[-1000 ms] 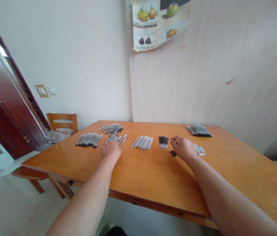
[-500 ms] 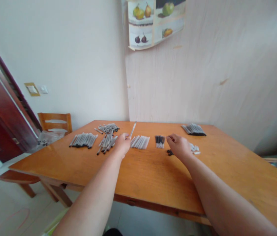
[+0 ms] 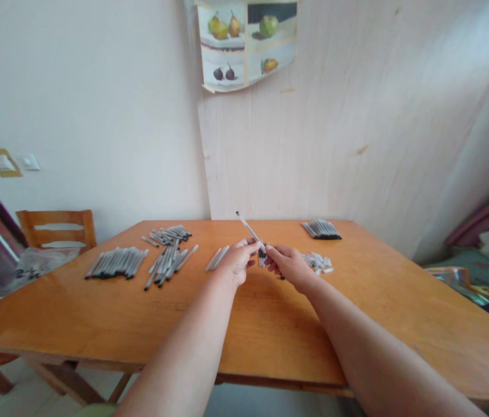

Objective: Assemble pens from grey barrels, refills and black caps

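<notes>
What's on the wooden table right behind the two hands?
Left hand and right hand meet on a thin grey plastic tube. Behind them: few pale grey tubes, small white pieces. Dark bits between the hands are mostly covered; can't identify.

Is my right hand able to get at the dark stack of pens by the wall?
Probably yes: only bare table lies between the right hand and the dark stack; the white pieces sit just beside that path.

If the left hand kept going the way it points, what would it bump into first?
Probably the right hand. The left hand, pinching a thin white pen, points across at its fingertips, which look very close, though depth is unclear.
</notes>
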The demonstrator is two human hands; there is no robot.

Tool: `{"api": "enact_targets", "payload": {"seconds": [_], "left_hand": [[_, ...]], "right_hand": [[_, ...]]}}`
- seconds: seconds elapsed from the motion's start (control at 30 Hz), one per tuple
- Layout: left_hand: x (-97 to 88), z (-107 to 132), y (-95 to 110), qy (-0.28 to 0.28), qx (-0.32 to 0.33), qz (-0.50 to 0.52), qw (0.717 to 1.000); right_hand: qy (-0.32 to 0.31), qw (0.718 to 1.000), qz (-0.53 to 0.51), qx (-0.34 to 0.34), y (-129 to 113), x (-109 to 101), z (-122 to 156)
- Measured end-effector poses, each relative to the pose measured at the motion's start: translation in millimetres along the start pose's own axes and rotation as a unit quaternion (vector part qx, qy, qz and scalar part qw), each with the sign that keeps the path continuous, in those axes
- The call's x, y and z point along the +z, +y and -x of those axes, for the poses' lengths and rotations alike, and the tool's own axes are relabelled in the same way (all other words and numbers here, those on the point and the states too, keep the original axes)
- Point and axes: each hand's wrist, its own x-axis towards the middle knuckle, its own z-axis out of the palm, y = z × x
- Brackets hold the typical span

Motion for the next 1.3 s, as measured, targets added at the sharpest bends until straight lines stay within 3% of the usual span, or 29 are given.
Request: {"api": "enact_targets", "payload": {"seconds": [0.33,0.53,0.9,1.3], "left_hand": [[-8.4,1,-6,-0.035,0.039,0.114,0.992],[-8.5,2,-6,-0.035,0.05,0.11,0.992],[0.3,2,-7,0.014,0.059,0.138,0.989],[10.7,4,-8,0.074,0.063,0.158,0.983]], "right_hand": [[-0.073,0.99,-0.114,0.042,4,1,1],[-0.09,0.983,-0.153,0.051,1,2,4],[-0.04,0.999,0.018,0.02,-9,3,3],[-0.007,0.982,0.189,-0.028,-15,0,4]]}}
